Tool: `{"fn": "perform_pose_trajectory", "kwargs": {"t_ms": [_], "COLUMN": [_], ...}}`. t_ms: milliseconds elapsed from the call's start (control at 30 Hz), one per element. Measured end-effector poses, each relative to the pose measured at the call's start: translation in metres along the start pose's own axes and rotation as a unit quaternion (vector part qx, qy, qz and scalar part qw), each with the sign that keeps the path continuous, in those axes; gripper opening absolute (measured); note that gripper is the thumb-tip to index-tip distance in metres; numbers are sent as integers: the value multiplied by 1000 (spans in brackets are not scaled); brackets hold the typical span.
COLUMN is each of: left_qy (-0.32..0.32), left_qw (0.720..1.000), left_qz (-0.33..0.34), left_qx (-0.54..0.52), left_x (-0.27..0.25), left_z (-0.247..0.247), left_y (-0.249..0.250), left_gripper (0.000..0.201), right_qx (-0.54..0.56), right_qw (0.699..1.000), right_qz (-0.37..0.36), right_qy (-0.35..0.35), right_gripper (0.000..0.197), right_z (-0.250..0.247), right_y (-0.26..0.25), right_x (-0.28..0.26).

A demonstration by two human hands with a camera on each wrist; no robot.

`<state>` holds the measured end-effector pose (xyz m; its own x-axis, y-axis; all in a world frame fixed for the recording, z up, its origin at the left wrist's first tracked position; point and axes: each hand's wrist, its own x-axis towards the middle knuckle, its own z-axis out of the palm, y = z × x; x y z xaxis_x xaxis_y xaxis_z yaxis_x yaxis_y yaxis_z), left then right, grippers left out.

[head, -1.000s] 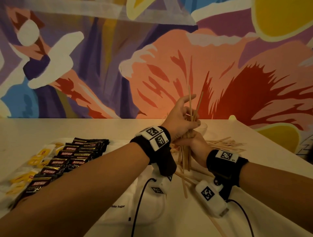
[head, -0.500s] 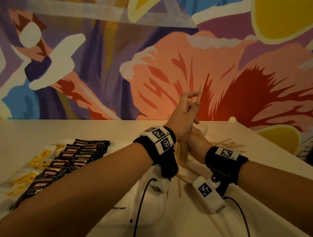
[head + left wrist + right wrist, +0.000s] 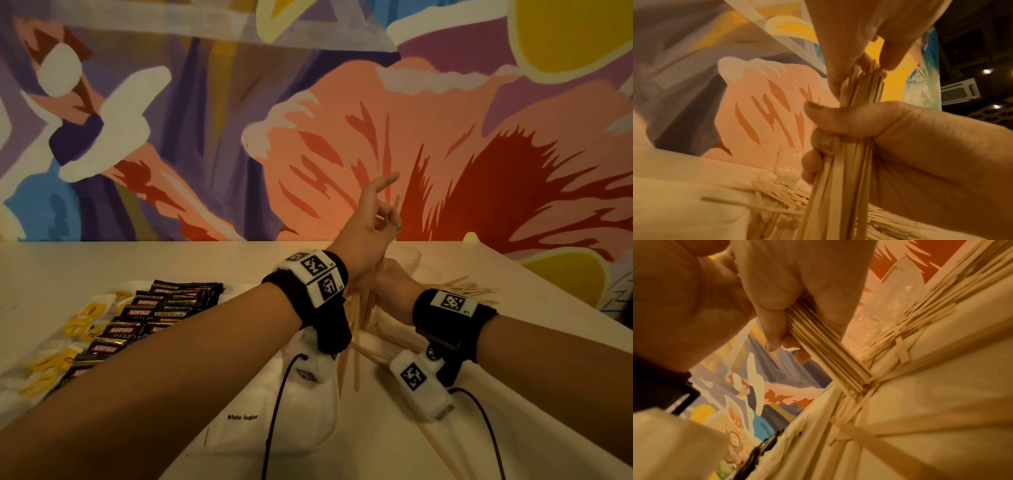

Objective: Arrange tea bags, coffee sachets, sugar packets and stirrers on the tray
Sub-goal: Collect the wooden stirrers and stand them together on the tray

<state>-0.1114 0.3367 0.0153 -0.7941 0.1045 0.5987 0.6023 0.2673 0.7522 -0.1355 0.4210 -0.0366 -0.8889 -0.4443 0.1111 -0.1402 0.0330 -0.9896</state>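
Two hands point(image 3: 370, 236). One stirrer bundle point(image 3: 849, 146), stirrers too many to count. Coffee sachets point(image 3: 154, 315): about a dozen visible. One glass point(image 3: 786, 164).

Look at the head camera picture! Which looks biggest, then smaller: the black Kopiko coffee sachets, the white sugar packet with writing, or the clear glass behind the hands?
1. Black Kopiko coffee sachets, taken as a whole row.
2. White sugar packet, though it lies nearer the camera.
3. Clear glass, mostly hidden behind the hands, so unsure.
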Motion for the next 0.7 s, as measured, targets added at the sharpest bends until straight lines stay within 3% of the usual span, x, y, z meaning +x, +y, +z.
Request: {"fn": "perform_pose_trajectory", "kwargs": {"t_ms": [67, 200, 267, 400, 533, 700], "left_qy": [-22, -34, -35, 8, -91, -93], "left_qw": [1000, 996, 994, 994, 979, 963], "left_qz": [-17, -86, -98, -69, -90, -105], "left_qx": [7, -8, 31, 88, 158, 229], "left_x": [0, -5, -7, -2, -6, -6], "left_z": [0, -3, -3, -7, -2, -1], "left_y": [-2, -15, -19, -18, -20, -17], "left_gripper": [58, 24, 17, 21, 30, 32], "right_qx": [-17, -29, -20, -2, -19, -86], "right_qw": [1000, 998, 998, 998, 999, 995], "right_qz": [2, 19, 15, -4, -17, -7], "right_qy": [-23, -50, -57, -66, -34, -54], "right_gripper": [18, 29, 24, 10, 22, 19], "right_z": [1, 0, 0, 0, 2, -2], "right_y": [3, 11, 13, 13, 16, 18], "right_x": [-1, 1, 1, 1, 4, 9]}}
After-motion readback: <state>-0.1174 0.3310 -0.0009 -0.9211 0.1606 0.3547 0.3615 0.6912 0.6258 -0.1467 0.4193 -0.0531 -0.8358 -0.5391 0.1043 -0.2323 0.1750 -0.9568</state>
